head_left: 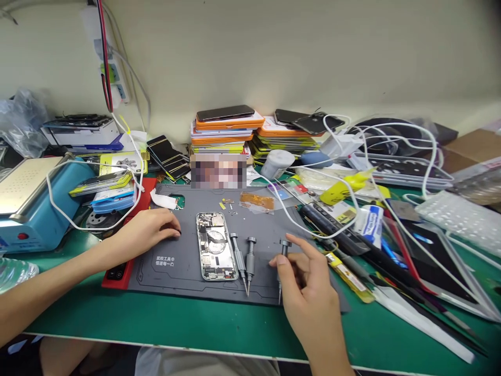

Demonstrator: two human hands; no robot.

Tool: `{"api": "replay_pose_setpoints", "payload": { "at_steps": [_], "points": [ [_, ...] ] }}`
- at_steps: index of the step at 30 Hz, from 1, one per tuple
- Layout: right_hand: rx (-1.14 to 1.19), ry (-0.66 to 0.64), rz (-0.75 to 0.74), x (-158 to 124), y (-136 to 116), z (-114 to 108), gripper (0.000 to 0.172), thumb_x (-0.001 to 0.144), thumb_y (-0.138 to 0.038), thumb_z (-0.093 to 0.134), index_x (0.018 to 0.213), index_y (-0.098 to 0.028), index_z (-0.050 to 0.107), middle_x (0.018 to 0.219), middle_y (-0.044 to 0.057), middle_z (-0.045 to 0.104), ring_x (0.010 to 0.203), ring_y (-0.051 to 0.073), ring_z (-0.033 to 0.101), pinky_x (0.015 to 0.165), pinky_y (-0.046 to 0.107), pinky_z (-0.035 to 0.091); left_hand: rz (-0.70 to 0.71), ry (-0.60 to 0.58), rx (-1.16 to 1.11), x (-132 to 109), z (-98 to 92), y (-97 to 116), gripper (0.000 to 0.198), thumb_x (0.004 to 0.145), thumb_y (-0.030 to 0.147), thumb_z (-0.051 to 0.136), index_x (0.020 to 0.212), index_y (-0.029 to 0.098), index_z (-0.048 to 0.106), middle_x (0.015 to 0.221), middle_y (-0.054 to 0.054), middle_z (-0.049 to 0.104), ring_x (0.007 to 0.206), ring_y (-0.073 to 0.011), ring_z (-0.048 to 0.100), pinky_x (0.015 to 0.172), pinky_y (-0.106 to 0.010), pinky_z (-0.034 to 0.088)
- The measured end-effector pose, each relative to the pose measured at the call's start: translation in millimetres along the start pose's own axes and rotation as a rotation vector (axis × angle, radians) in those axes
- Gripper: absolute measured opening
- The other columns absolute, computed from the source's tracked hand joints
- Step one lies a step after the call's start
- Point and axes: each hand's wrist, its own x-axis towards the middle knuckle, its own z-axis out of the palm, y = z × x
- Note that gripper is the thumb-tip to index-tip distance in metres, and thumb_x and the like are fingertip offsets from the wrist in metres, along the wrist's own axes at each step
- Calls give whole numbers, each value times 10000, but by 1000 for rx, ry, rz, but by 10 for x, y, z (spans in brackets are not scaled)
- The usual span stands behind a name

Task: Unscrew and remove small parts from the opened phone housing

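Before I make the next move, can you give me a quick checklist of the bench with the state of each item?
1. Opened phone lying on the mat, insides up: ok.
2. Left hand off the phone: ok, resting to its left with nothing visible in it.
3. Right hand gripping the rightmost screwdriver firmly: cannot tell; index finger and thumb are at its top end.
4. Leftmost screwdriver not touching the phone: cannot tell; it lies close along the right edge.
5. White cable off the mat: not ok, it loops over the right part.
6. Small loose parts off the phone: ok, beyond its far end.
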Motion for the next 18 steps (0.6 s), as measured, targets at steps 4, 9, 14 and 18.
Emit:
{"api": "replay_pose_setpoints", "payload": {
  "at_steps": [4,9,14,18],
  "points": [
    [-11,-4,-26,4,10,-7,567,1038,-590,558,1477,-233,596,942,67,776,699,217,716,617,316,508,73,-1,-73,-25,60,210,173,1100,299,675,1003,226,798,967,29,823,857,-130,783,768,-197,574],
    [-29,-5,-19,-7,48,-13,549,1048,-594,547,1481,-261,594,972,61,783,748,229,749,662,325,518,186,36,-9,-92,265,305,194,1120,225,650,985,207,789,943,15,800,850,-117,765,778,-192,559],
    [-19,-9,4,-15,78,-2,615,1045,-622,546,1538,-254,545,1019,84,804,796,258,768,697,349,522,318,84,221,-182,428,303,269,1167,233,544,994,166,739,932,-52,744,843,-192,686,802,-313,528],
    [-31,-2,42,-27,93,6,688,1029,-661,553,1589,-266,500,1037,79,805,813,260,749,712,355,513,398,115,349,-210,445,341,306,1184,229,497,989,154,721,877,-53,714,781,-195,628,728,-334,466]
  ]
}}
